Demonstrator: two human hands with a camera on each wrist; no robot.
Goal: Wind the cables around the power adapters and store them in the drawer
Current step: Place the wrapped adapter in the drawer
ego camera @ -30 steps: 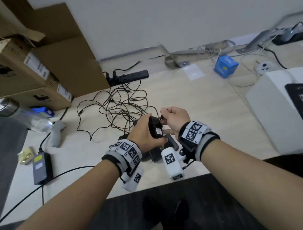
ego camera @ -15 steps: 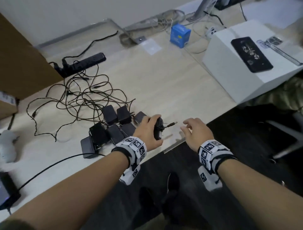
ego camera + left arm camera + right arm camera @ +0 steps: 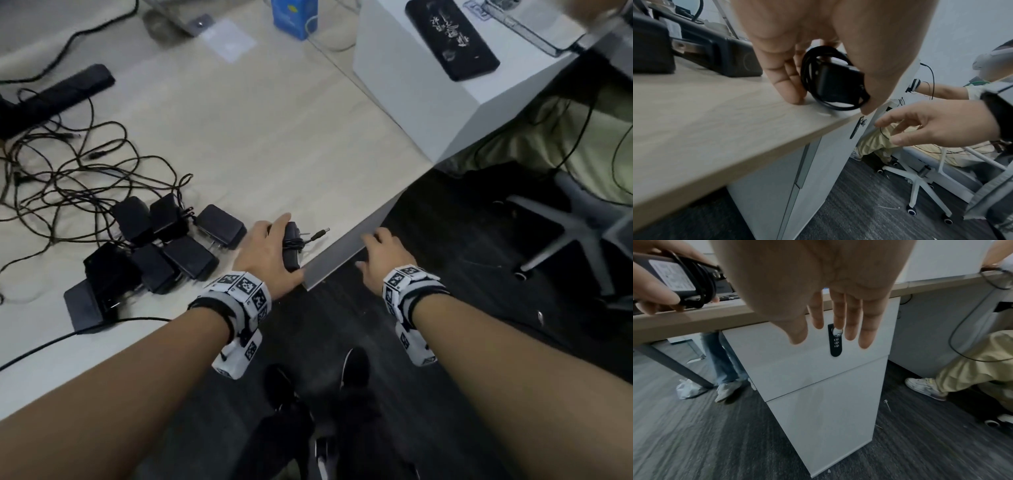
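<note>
- The left hand (image 3: pixel 270 255) is gripping a black rectangular power adapter with its thin black cable wound around it (image 3: pixel 291 246), fingers and thumb curled round the block at the near edge of the pale wood-grain surface (image 3: pixel 274 137); the cable's barrel plug is sticking out to the right.
- The right hand (image 3: pixel 382 262) is hanging open and holding nothing, its straight fingers (image 3: pixel 839 321) spreading just in front of the white top drawer of the pedestal under the surface (image 3: pixel 797 356), over its black combination lock (image 3: pixel 835 342).
- A cluster of other black power adapters (image 3: pixel 161 246) is lying to the left of the left hand, their loose black cables (image 3: pixel 78 171) tangling farther left.
</note>
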